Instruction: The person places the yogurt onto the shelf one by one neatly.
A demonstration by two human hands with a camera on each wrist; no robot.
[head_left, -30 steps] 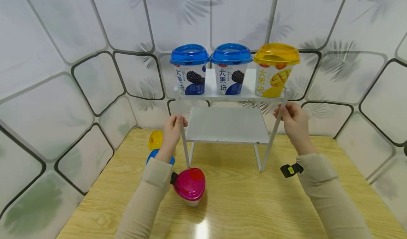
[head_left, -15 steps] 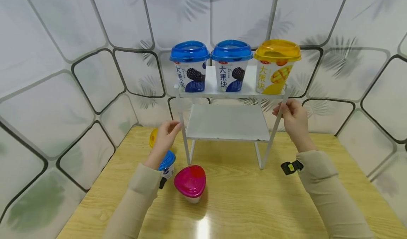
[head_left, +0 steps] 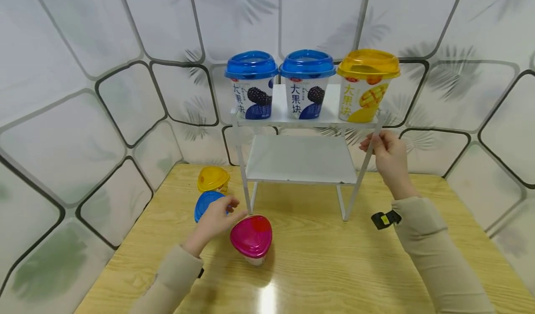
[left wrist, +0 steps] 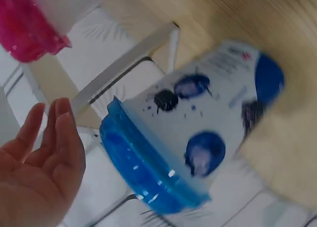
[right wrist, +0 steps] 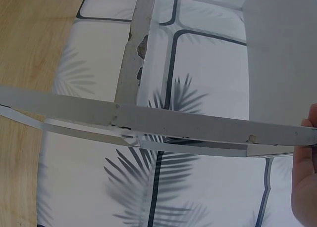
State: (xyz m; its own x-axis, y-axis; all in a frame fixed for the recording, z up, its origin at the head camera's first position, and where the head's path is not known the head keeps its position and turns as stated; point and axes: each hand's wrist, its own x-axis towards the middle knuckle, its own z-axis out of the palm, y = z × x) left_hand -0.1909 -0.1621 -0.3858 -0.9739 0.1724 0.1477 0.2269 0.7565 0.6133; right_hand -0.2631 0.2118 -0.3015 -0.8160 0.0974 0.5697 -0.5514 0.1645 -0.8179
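Note:
My left hand [head_left: 218, 217] hovers over the table beside the blue-lidded yogurt cup [head_left: 205, 205], its fingers relaxed and holding nothing. In the left wrist view that cup [left wrist: 198, 113] shows blueberry and blackberry prints, with my fingers apart from its lid. A pink-lidded yogurt cup [head_left: 251, 236] stands just right of my left fingertips. My right hand [head_left: 389, 158] pinches the right front leg of a white two-tier rack [head_left: 301, 158]. On the rack's top tier sit two blue-lidded cups [head_left: 252, 84] [head_left: 307, 84] and one yellow-lidded cup [head_left: 368, 86] with a mango print.
Another yellow-lidded cup [head_left: 212, 178] stands behind the blue one on the wooden table [head_left: 326, 267], left of the rack. The rack's lower tier [head_left: 300, 158] bears nothing. A patterned cloth wall [head_left: 100, 72] closes off the back and sides.
My left hand has let go of the rack's left leg and moved down and toward me, to the blue-lidded cup on the table. The right hand keeps its hold on the right leg.

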